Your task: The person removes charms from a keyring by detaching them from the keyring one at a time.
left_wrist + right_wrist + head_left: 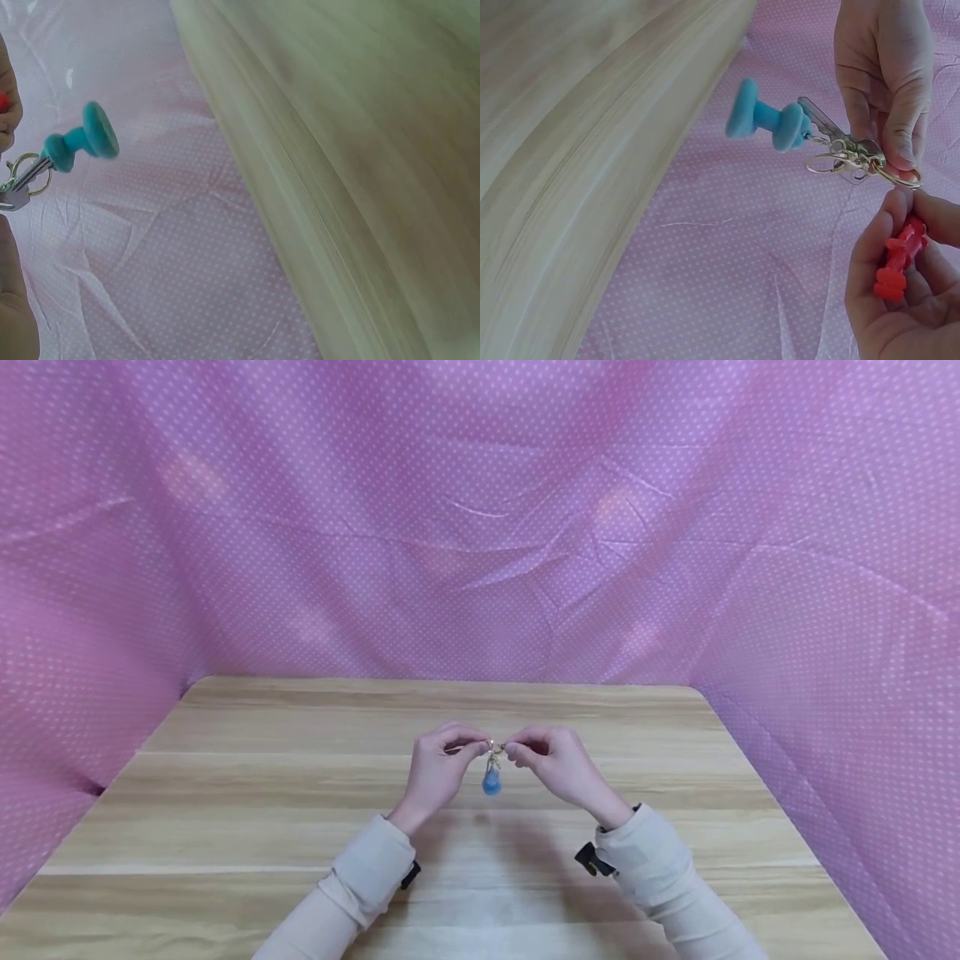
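Observation:
Above the table, both hands meet at a bunch of keys [819, 118] with gold-coloured rings and a clasp. My left hand [437, 770] pinches the bunch at the key ring [891, 178], thumb against fingers. From the other side my right hand [561, 767] brings thumb and finger to the same ring's edge. Within its curled fingers is a small knobbed red charm [900, 262], partly covered by them. A blue charm shaped like a push pin [763, 117] hangs from a short chain on the bunch, dangling between the hands in the head view.
Beneath the hands spreads a wood-grain table [262, 827] with rounded far corners. Pink cloth [480, 568] with white dots hangs behind it and along both sides. Black straps [594, 860] show at the cuffs of the light sleeves.

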A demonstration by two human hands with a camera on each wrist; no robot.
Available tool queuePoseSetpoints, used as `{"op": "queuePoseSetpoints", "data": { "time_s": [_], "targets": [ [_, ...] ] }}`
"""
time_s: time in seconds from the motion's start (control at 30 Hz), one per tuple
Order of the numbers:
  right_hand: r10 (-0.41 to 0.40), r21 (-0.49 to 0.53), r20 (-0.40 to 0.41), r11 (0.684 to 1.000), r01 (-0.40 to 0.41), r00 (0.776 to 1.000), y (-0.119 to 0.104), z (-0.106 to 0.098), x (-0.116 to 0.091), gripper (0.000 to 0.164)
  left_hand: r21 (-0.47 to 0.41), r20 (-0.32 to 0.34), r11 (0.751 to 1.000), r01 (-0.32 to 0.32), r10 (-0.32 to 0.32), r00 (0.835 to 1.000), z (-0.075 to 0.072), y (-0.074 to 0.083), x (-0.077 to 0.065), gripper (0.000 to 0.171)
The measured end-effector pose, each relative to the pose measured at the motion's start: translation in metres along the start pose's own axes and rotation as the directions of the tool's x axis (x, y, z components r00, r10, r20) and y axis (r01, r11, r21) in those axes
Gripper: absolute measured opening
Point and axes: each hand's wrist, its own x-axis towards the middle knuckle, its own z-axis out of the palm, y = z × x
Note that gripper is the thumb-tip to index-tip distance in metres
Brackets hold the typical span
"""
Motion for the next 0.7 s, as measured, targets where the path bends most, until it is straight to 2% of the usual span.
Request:
{"op": "queuePoseSetpoints", "data": {
  "time_s": [0.07,0.23,0.3,0.5,0.7],
  "targets": [
    [-0.003,0.015,-0.002,1.0,0.003,1.0,-0.001,0.0,0.0,0.013,-0.026,-0.003,0.999,0.033,-0.033,0.999,0.001,-0.007,0.002,0.009],
    [0.0,0.032,-0.006,0.999,0.001,1.0,-0.006,0.001,-0.001,0.015,-0.156,-0.012,0.984,0.091,-0.094,0.995,0.004,-0.028,0.005,0.01],
    [0.008,0.032,-0.007,0.999,-0.008,1.0,-0.013,0.0,-0.003,0.015,-0.199,-0.015,0.975,0.1,-0.105,0.994,0.005,-0.03,0.006,0.012],
    [0.02,0.029,-0.007,0.999,-0.02,1.0,-0.031,-0.004,-0.008,0.015,-0.241,-0.027,0.965,0.104,-0.113,0.993,0.006,-0.03,0.005,0.016],
    [0.02,0.077,-0.02,0.997,-0.018,1.0,-0.011,0.001,-0.004,0.016,-0.28,-0.038,0.954,0.103,-0.118,0.992,0.007,-0.027,0.003,0.013]
  ]
}}
